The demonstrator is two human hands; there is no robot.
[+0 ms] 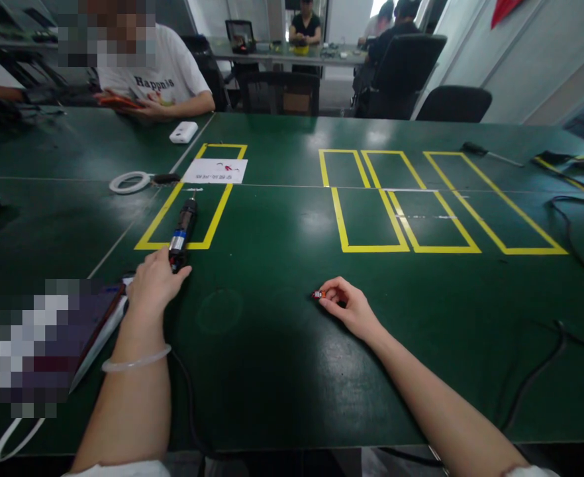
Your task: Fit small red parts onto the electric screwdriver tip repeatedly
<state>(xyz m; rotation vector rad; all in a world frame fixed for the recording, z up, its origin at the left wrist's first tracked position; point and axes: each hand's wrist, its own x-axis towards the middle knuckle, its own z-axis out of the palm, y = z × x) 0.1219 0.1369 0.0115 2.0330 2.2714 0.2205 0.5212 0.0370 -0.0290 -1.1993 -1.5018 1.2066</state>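
My left hand [155,278] is closed around the rear end of a black electric screwdriver [183,228] with a blue and silver band. Its bit points away from me, inside the left yellow tape outline [217,222]. Beyond the tip lies a white paper card [215,171] with dark and red marks. Over the middle of the table, my right hand [349,308] pinches a small red and silver piece [318,295] between thumb and fingertips. That piece is too small to name, and the fingers partly cover it.
Several yellow tape outlines [375,249] mark the green table [272,371]. A screwdriver [490,152] lies back right, near black cables [570,212]. A white cable coil [130,183] and a white box [183,132] sit left. A bag [100,331] lies beside my left arm. A person [163,73] sits opposite.
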